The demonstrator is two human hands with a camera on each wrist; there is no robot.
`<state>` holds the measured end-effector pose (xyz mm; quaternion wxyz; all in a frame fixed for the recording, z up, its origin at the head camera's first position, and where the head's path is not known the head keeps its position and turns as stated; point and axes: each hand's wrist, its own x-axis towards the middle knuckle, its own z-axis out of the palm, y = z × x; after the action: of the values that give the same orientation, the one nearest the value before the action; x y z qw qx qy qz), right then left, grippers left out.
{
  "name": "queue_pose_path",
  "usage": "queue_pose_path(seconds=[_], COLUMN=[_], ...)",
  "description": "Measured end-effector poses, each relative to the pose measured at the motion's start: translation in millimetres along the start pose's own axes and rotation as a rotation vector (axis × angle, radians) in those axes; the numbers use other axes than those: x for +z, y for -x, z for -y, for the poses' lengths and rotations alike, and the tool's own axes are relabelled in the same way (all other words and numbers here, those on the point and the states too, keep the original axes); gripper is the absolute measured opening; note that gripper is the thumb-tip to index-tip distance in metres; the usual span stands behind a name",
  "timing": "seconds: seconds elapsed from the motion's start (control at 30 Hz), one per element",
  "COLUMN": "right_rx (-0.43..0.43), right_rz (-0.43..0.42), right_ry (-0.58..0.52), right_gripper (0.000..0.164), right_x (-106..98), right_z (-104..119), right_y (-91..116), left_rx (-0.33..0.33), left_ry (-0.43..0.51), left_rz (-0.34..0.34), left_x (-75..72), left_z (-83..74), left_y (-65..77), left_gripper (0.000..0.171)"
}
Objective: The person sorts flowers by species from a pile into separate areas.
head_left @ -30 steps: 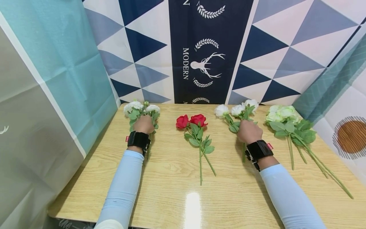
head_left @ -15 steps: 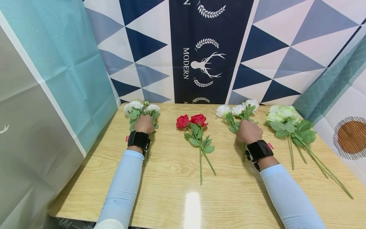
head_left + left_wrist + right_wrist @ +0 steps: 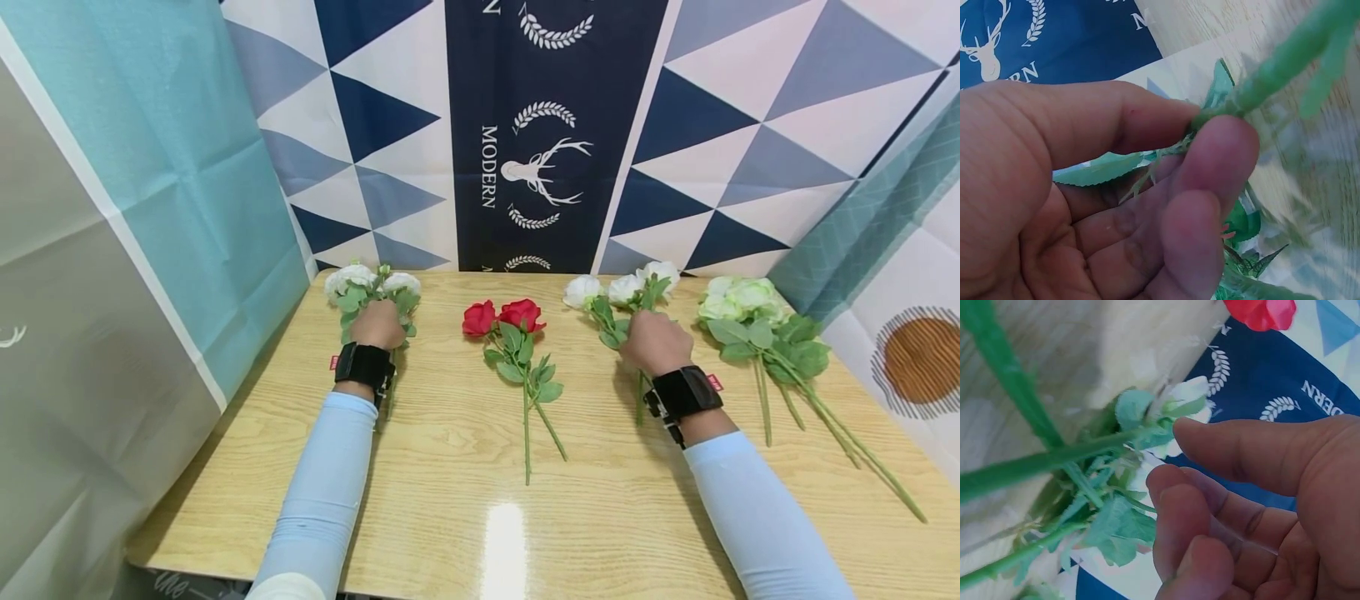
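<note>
In the left wrist view my left hand (image 3: 1147, 181) pinches a green flower stem (image 3: 1279, 69) between thumb and index finger. The head view puts that left hand (image 3: 377, 325) over the stems below white flowers (image 3: 401, 283) at the table's back left. At the back right, my right hand (image 3: 656, 343) is over the leafy stems of several white roses (image 3: 624, 288). Its thumb and loosely curled fingers are apart in the right wrist view, with the green stems (image 3: 1029, 465) passing just beyond the fingertips and nothing between them.
Two red roses (image 3: 520, 313) with crossing stems lie mid-table between the hands. Pale green flowers (image 3: 742, 298) with long stems lie at the right. A patterned cloth (image 3: 555, 150) hangs along the back edge of the wooden table (image 3: 450, 500).
My right hand has shifted slightly, its wrist a touch to the right. The left hand stays where it was, and the flowers look almost unmoved.
</note>
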<state>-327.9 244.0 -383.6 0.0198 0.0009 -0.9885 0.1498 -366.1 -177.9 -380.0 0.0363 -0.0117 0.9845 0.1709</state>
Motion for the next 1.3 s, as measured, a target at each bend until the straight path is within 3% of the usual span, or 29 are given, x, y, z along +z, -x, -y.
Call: queue_pose_path(seconds=[0.2,0.5,0.73,1.07,1.3], right_rx=[-0.08,-0.083,-0.074,-0.106,-0.111], right_rz=[-0.023,-0.048,-0.066,-0.076,-0.074], right_ry=[-0.043,-0.061,-0.054,-0.055,-0.047], right_gripper=[0.043,0.045,0.048,0.052,0.053], right_x=[-11,-24,-30,-35,-36], right_z=[0,4,8,13,14], right_y=[6,13,17,21,22], left_rx=[-0.007,0.023,0.084,0.182,0.185], left_ry=[0.009,0.048,0.097,0.137,0.196], left_rz=[0.009,-0.006,-0.05,-0.23,-0.281], left_x=[-2.0,-5.3,-15.2,-34.6,-46.5], left_z=[-1.5,-0.3,-6.1,-17.3,-22.9], left_y=[1.9,-3.1,1.8,16.4,28.0], left_gripper=[0.02,0.017,0.033,0.033,0.042])
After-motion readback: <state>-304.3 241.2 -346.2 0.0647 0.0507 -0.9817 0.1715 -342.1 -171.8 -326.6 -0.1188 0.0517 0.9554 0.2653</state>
